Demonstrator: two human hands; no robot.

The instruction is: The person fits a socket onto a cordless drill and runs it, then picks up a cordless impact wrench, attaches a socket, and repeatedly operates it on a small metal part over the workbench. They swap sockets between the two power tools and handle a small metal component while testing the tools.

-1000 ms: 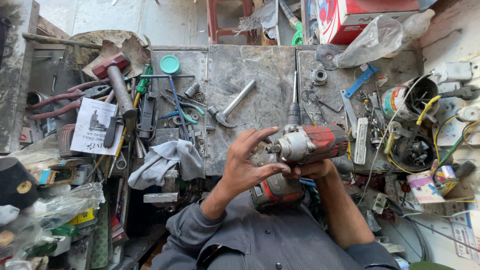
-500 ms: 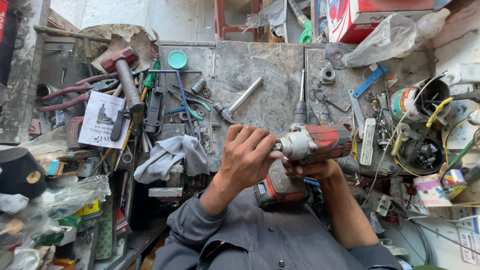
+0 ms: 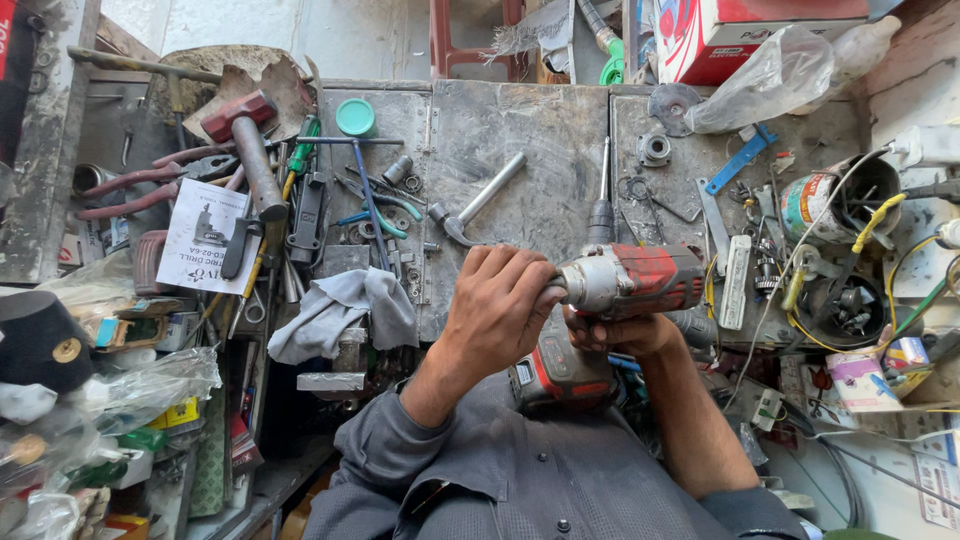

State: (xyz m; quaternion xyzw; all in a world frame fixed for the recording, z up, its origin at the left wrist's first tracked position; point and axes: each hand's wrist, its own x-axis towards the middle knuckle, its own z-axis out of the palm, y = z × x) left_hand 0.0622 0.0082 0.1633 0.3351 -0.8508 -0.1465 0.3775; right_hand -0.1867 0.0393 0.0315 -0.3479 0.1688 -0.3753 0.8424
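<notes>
Head view, from the left edge: clear plastic bags point(image 3: 120, 385) fill the lower left of the frame, with a printed leaflet point(image 3: 205, 235) above them. A red-headed hammer point(image 3: 245, 145) lies in the upper left, near a round green lid point(image 3: 355, 117). A grey rag point(image 3: 340, 310) sits left of center on the metal workbench point(image 3: 520, 120). At center, the left hand point(image 3: 495, 310) is clenched around the silver nose of a red cordless drill point(image 3: 630, 280). The right hand point(image 3: 620, 335) grasps the drill's handle from below, mostly hidden beneath the body. A blue strip point(image 3: 738, 160) lies in the upper right, and 1 open tin can point(image 3: 830, 200) with yellow wires point(image 3: 875, 220) stands at the right edge.
</notes>
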